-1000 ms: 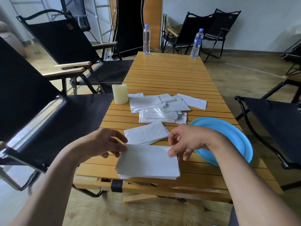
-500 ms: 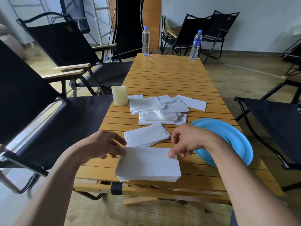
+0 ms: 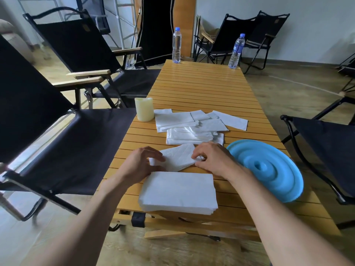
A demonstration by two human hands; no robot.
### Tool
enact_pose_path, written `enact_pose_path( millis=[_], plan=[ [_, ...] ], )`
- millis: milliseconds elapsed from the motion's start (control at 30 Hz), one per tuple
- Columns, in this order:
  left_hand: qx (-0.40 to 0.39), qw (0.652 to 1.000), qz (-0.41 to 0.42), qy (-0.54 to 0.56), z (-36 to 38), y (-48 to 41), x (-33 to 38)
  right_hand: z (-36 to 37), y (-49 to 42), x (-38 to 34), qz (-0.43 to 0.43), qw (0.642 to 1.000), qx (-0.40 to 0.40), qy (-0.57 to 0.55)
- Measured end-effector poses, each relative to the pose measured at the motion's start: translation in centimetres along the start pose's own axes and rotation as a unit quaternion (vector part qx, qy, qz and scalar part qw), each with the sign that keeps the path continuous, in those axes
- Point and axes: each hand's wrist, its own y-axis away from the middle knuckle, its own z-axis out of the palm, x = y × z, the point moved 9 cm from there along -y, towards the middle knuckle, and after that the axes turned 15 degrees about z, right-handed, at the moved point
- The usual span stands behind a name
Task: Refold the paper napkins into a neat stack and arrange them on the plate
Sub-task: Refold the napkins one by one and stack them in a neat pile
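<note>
Napkins lie in three groups on the bench (image 3: 201,87): a neat stack (image 3: 178,191) at the near edge between my forearms, a single napkin (image 3: 177,159) just behind it, and a loose pile (image 3: 192,127) further away, near a pale candle (image 3: 144,111). My left hand (image 3: 143,163) holds the left end of the single napkin with curled fingers, and my right hand (image 3: 213,160) pinches its right corner. The napkin lies on the slats, a little turned against the stack. I judge that I am in the refolding step, taking one napkin at a time to make it straight and put it on the neat stack. The next move, I think, needs both ends lifted together, so that the thin paper does not open or crease, and then the edges matched with the stack below. The blue plate (image 3: 288,191) is at my right, near the right hand but apart from it, and no napkin is on it yet. It seems to lie upside down, though I cannot be sure.
</note>
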Motion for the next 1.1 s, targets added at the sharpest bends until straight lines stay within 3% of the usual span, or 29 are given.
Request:
enact_pose_path(
  millis=[267, 500, 667, 833, 1000, 1100],
  plan=[
    [0.008, 1.000, -0.007, 0.020, -0.2, -0.3, -1.2, -0.8, -0.7, 0.4, 0.017, 0.998, 0.021, -0.064],
    [0.103, 0.991, 0.019, 0.085, -3.3, 0.0, -0.7, -3.0, -0.8, -0.4, 0.009, 0.988, 0.040, -0.149],
    [0.086, 0.993, 0.032, 0.074, -3.6, 0.3, -0.3, -2.4, -0.9, 0.7, 0.051, 0.979, -0.002, -0.195],
    [0.100, 0.985, 0.019, 0.139, -4.0, 0.5, 0.1, -3.0, -1.2, 1.5, 0.087, 0.963, 0.022, -0.253],
    [0.116, 0.977, -0.006, 0.176, -4.1, 0.2, 0.0, -4.5, -1.0, 0.5, 0.048, 0.956, 0.065, -0.283],
    [0.164, 0.977, 0.013, 0.137, -4.9, 0.1, 0.1, -4.6, -0.8, 0.4, 0.045, 0.956, 0.065, -0.283]
  ],
)
